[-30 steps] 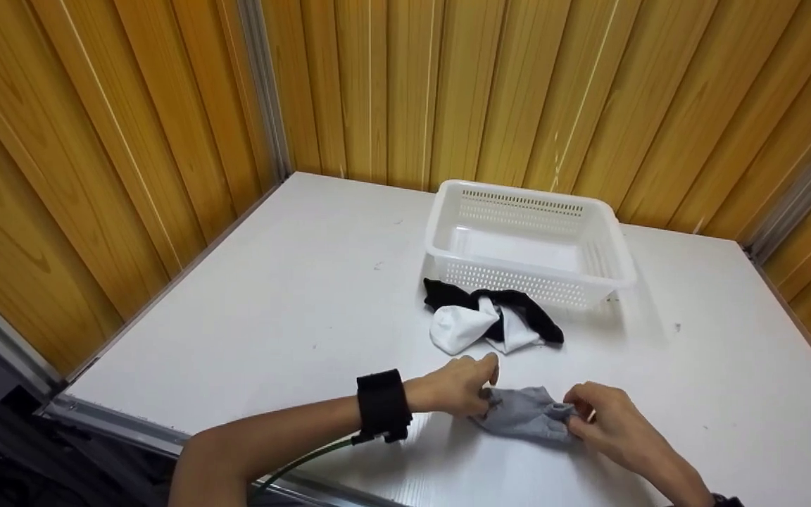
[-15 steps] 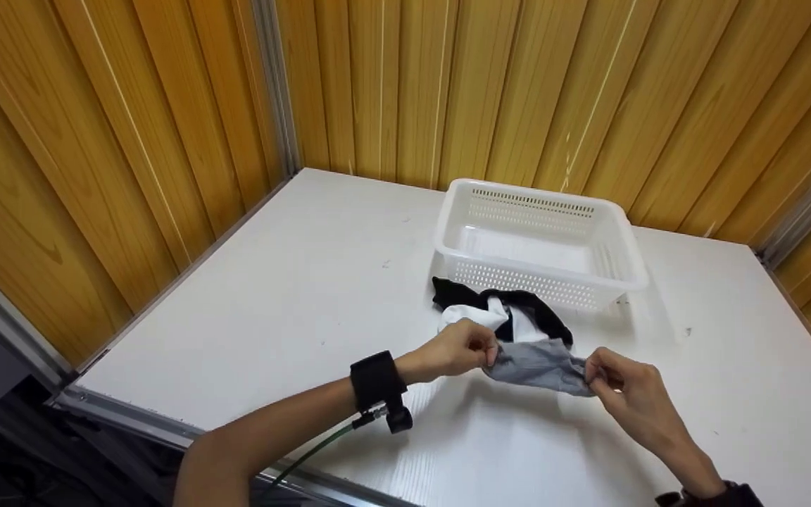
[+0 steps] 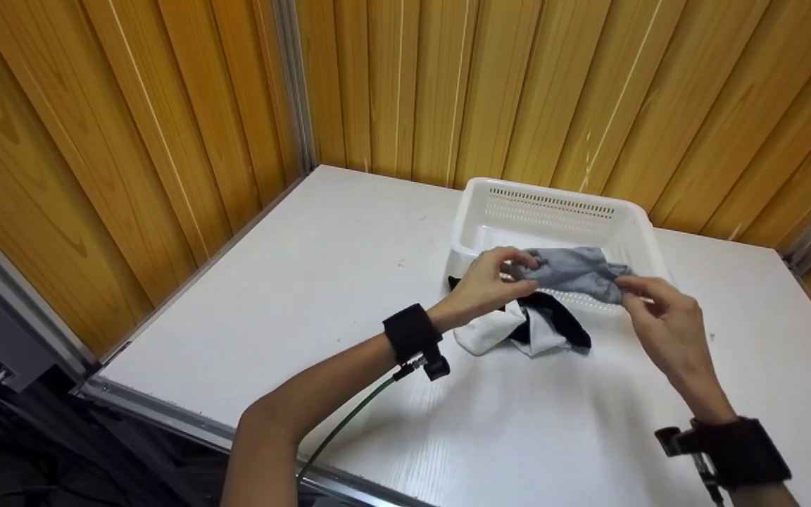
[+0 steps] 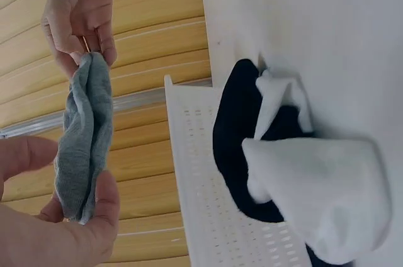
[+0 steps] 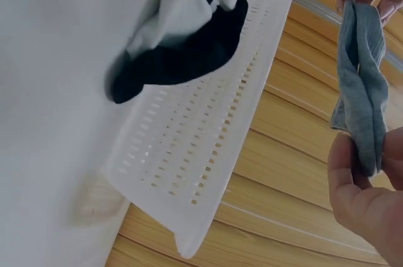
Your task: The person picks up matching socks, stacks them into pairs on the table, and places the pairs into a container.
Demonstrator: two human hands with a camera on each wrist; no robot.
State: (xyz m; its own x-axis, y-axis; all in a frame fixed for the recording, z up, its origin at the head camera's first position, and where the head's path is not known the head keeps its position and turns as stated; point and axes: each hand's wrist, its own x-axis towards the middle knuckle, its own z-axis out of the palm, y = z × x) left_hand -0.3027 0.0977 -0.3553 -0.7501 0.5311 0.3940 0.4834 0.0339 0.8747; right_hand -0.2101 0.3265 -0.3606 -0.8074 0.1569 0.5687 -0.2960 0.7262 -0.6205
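A grey sock, folded into a flat bundle, is held up by its two ends over the front of the white basket. My left hand pinches its left end between thumb and fingers. The other end is gripped by the thumb and fingertips of my right hand. In the left wrist view, the sock's knit sides meet along a lengthwise crease. Just below the hands, a white sock and a black sock lie tangled on the table, partly covered by my left hand.
The perforated basket stands toward the back of the white table, close to the wood-patterned wall. A metal rail edges the table's front. From the black left wrist strap a green cable runs down over that edge.
Both hands have lifted the grey sock off the table and carried it forward, past the black and white socks, to the basket's front rim. The head view has shifted slightly.
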